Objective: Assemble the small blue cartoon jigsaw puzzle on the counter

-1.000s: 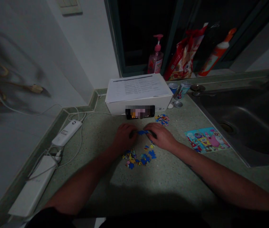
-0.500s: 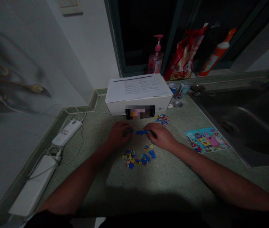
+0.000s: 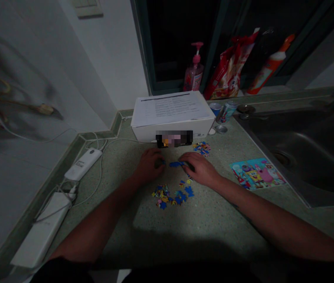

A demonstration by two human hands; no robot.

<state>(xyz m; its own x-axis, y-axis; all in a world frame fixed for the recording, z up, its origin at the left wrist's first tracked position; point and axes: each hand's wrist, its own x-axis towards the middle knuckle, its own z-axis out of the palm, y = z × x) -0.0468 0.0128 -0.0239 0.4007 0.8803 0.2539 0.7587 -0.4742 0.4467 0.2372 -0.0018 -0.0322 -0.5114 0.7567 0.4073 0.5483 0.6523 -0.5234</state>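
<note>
Down on the speckled green counter (image 3: 214, 224), the action is all small bright bits! Nearest in, a loose heap of jigsaw pieces (image 3: 168, 197), mostly blue and yellow with flecks of pink, lies just below the hands, with a few stragglers trailing up toward them. The left hand (image 3: 149, 165) is curled over, its fingers (image 3: 155, 155) bent down with a blue fleck at the tips; whether they're pinching it, you can't tell from here. The right hand (image 3: 200, 169) is arched too, fingertips (image 3: 189, 159) down on the end of a blue strip of pieces (image 3: 176, 164), touching it, though a firm grip can't be made out. That strip, which looks joined up, lies flat between the hands.

Further up, a second small pile of pieces (image 3: 201, 148) sits just beside a white box (image 3: 171, 133) topped with a printed sheet (image 3: 171, 106). Over to the right, a cartoon puzzle picture (image 3: 257, 173) lies flat next to a steel sink (image 3: 296, 157). Out on the left run a white charger (image 3: 83, 164) and a power strip (image 3: 41, 230), while two cans (image 3: 226, 112), a pink pump bottle (image 3: 194, 74) and a red bag (image 3: 228, 70) stand at the back.
</note>
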